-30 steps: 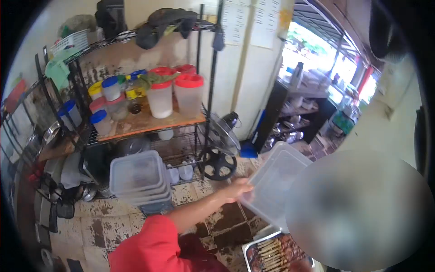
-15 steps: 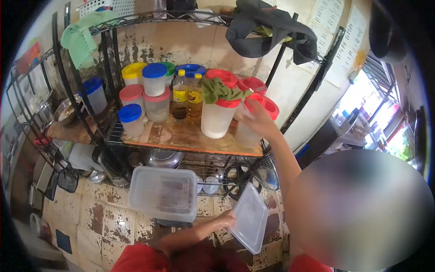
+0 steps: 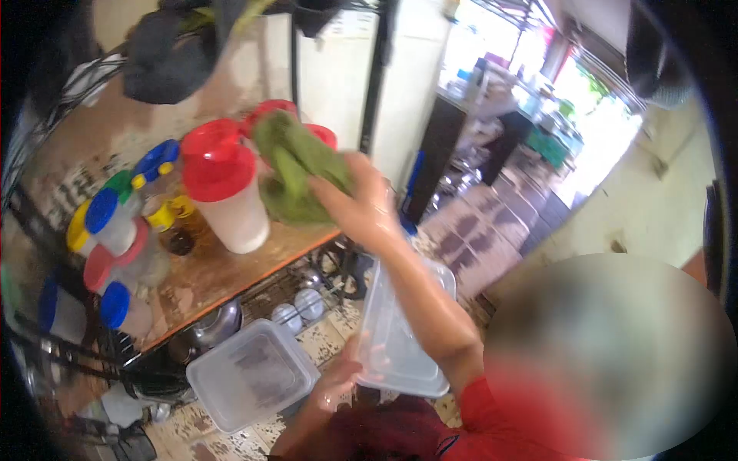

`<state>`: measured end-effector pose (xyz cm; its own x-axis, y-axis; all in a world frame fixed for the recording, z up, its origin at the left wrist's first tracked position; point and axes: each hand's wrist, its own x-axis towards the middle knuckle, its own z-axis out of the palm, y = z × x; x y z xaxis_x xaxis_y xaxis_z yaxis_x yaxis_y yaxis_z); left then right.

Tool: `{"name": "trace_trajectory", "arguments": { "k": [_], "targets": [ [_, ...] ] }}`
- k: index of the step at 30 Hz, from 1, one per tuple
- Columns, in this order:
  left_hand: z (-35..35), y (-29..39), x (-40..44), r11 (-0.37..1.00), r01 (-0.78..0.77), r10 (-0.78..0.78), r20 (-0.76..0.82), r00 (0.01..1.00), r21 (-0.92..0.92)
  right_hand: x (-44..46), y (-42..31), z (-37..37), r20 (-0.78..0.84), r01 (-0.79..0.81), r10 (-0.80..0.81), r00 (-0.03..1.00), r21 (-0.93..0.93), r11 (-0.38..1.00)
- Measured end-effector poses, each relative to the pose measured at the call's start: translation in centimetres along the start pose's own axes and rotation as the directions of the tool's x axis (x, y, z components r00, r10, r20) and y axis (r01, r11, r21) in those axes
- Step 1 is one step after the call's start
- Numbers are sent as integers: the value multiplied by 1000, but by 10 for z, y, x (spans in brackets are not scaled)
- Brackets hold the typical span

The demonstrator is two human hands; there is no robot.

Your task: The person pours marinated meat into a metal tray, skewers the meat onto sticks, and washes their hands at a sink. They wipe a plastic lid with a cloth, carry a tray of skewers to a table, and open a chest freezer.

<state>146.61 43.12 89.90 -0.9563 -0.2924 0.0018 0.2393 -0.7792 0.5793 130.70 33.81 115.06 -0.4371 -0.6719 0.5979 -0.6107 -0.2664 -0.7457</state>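
Shelf [image 3: 223,288]: wooden board bearing lidded jars. Clear plastic box [image 3: 250,376]: below the board's front edge. Clear plastic lid [image 3: 396,338]: tilted, in front of the shelf, its edge gripped by the left hand [image 3: 340,376]. Red-topped jar [image 3: 238,215]: standing on the board. Green cloth [image 3: 288,169]: bunched beside that jar, grasped by the right hand [image 3: 357,203]. Hands well apart.

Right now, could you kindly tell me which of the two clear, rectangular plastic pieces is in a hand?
The piece partly behind the right forearm: the left hand holds its edge. The other piece, farther left, has no hand on it.
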Motion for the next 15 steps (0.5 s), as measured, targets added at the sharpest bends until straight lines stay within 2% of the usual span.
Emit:
{"name": "trace_trajectory", "arguments": {
  "k": [1, 2, 4, 5, 6, 7, 8, 9, 10, 11, 12, 13, 14, 15],
  "targets": [
    [8, 3, 6, 1000, 17, -18, -45, 999, -26, -35, 5, -44, 25, -76, 79, 997, -109, 991],
    [16, 7, 17, 998, 31, -35, -86, 996, -50, -71, 15, -81, 44, -15, 18, 999, -66, 998],
    [26, 13, 49, 997, 49, -53, -75, 996, -64, -143, 21, -138, 243, 6, 109, 964, -428, 904],
    [25, 8, 63, 996, 68, -70, -33, 997, -66, -170, 24, -141, 222, -50, 163, 961, -443, 895],
    [31, -4, 67, 996, 79, -78, -15, 997, 48, -197, 34, -138, 197, -109, 220, 955, -455, 884],
    [38, -15, 70, 983, 85, -87, 4, 996, 161, -226, 67, -131, 332, -49, 235, 914, -484, 874],
    [52, -24, 77, 921, 48, -63, 27, 998, 386, -243, 86, -128, 272, -37, 323, 906, -712, 702],
    [56, -33, 88, 915, 15, -86, 158, 984, 403, -252, 122, -144, 65, -80, 156, 986, -632, 771],
    [60, -42, 98, 911, -22, -106, 285, 952, 411, -226, 118, -171, -146, -349, 317, 937, -423, 836],
    [91, -37, 91, 924, 67, -189, 295, 937, 377, -186, 102, -201, -296, -559, 505, 811, -138, 817],
    [110, -39, 76, 923, 179, -284, 289, 914, 340, -159, 86, -224, -363, -690, 704, 610, 192, 698],
    [114, -42, 75, 919, 215, -330, 342, 880, 332, -169, 99, -230, -346, -667, 742, 574, 328, 669],
    [114, -48, 78, 923, 241, -330, 296, 896, 299, -180, 112, -236, -329, -630, 777, 537, 457, 628],
    [112, -51, 89, 931, 247, -316, 257, 913, 268, -213, 167, -225, -306, -528, 653, 693, 401, 749]
  ]
}}
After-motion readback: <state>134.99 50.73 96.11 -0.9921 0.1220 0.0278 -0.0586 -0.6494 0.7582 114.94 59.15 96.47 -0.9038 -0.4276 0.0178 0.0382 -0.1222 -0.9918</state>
